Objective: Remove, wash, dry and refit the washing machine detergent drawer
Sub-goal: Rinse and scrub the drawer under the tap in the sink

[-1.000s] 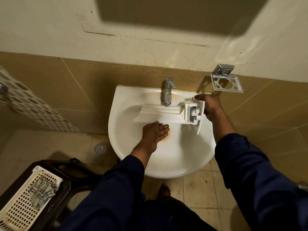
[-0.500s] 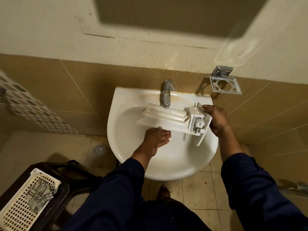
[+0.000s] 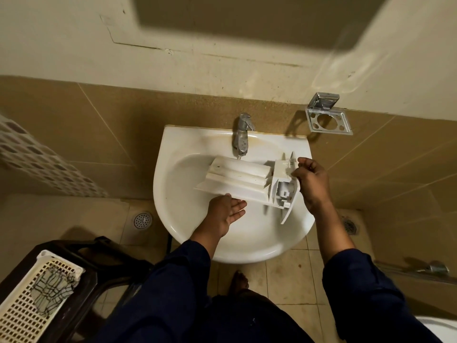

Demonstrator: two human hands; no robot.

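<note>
The white plastic detergent drawer (image 3: 242, 179) lies lengthways over the white wash basin (image 3: 197, 233), its far left end just under the chrome tap (image 3: 241, 134). A thin stream of water falls from the spout onto it. My right hand (image 3: 310, 181) grips the drawer's front-panel end at the right, fingers curled over its top edge. My left hand (image 3: 226, 212) is under the drawer's near edge with straight fingers, palm up, supporting it. The drawer's underside and ribs face me; its compartments are hidden.
A metal holder (image 3: 326, 117) is fixed to the tiled wall right of the basin. A dark chair with a cream perforated basket (image 3: 29, 300) holding a cloth stands at lower left. Floor drains (image 3: 142, 220) lie left and right below the basin. My foot shows under the basin.
The drawer has dropped lower into the basin and tilted, its right end moving down and nearer. My right hand followed it; my left hand stays beneath the near edge.
</note>
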